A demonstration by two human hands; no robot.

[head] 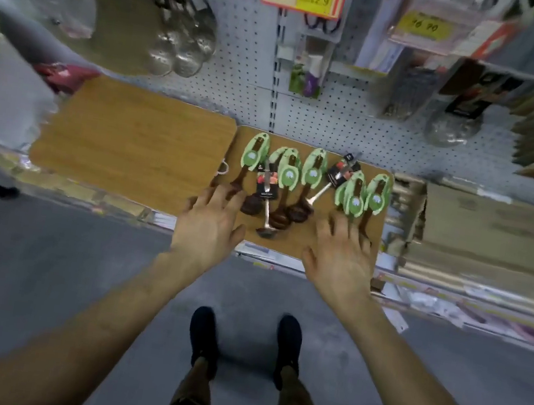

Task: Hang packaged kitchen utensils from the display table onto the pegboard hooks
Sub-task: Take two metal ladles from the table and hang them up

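1. Packaged wooden spoons (pixel 313 174), green header cards, lying in a row on right-hand display table (pixel 290 245); two carded metal ladles (pixel 266 185) mixed in.
2. Long axes running away from person: bowls at table's front edge, card ends toward pegboard (pixel 233 93).
3. Left hand (pixel 210 225) spread, fingertips over leftmost spoon's bowl; right hand (pixel 341 255) spread over rightmost pair's bowls. Nothing pinched or held.
4. Each hand nearest own end of row; hang holes on far side from fingers, so reach past bowls needed.
5. Contact with spoons: cannot tell, blur. Bowls under fingers hidden. Free hooks not made out among hanging steel utensils (pixel 182 44).
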